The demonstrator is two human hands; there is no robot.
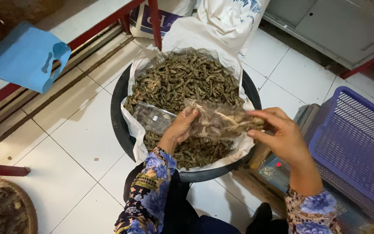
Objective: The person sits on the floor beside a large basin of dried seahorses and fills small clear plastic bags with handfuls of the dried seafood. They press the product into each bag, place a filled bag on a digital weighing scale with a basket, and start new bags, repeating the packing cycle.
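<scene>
Both hands, left hand (182,126) and right hand (281,135), pinch a clear plastic bag of dried brown roots (221,121) over the black round basin (118,117); filling seems underway, and closing it would need a firm grip.

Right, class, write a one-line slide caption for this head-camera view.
Left hand and right hand hold a clear plastic bag of dried brown pieces above a round black tub heaped with them.
</scene>
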